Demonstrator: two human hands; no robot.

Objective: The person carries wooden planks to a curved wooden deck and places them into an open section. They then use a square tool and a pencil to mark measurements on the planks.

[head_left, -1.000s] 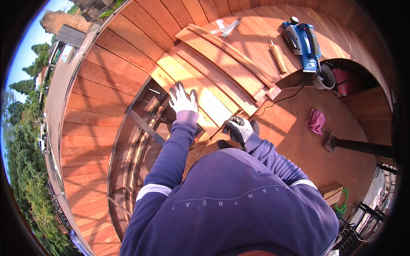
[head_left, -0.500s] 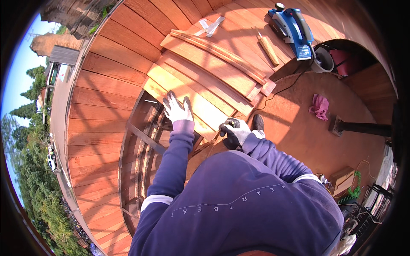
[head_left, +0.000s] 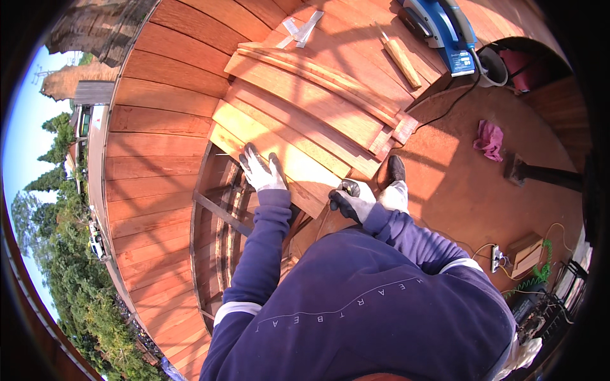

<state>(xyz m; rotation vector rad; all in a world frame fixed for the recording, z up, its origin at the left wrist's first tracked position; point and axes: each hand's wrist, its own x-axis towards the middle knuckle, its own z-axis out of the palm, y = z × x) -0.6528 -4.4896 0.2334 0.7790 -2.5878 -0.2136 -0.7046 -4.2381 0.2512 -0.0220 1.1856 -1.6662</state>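
Fingers (head_left: 251, 159) of your left hand (head_left: 264, 174), in a white work glove, are spread out flat and press down on the pale loose wooden board (head_left: 279, 155). That hand holds nothing; it just rests on the wood. Your right hand (head_left: 351, 203), in a dark and white glove, is curled tight around a small dark tool (head_left: 348, 187). You cannot tell what kind of tool it is, because it is mostly hidden.

Now look from big to small. Your big red-brown wooden deck (head_left: 152, 127) fills most of the view, and its long planks bend near the edge. Beside the deck is the flat reddish floor (head_left: 470, 197). A dark open gap in the deck (head_left: 222, 228) sits just under your left arm, with thin beams showing inside it. The pale loose board lies at the edge of this gap, next to more loose boards stacked beside it.

Farther up sits a blue power saw (head_left: 441, 28), with a black cord (head_left: 445, 114) running down from it. Near the saw lies a short yellow wooden stick (head_left: 400, 57). A pink rag (head_left: 489, 140) lies on the floor, well apart from your hands. Your black shoe (head_left: 394, 171) stands just beside your right hand.
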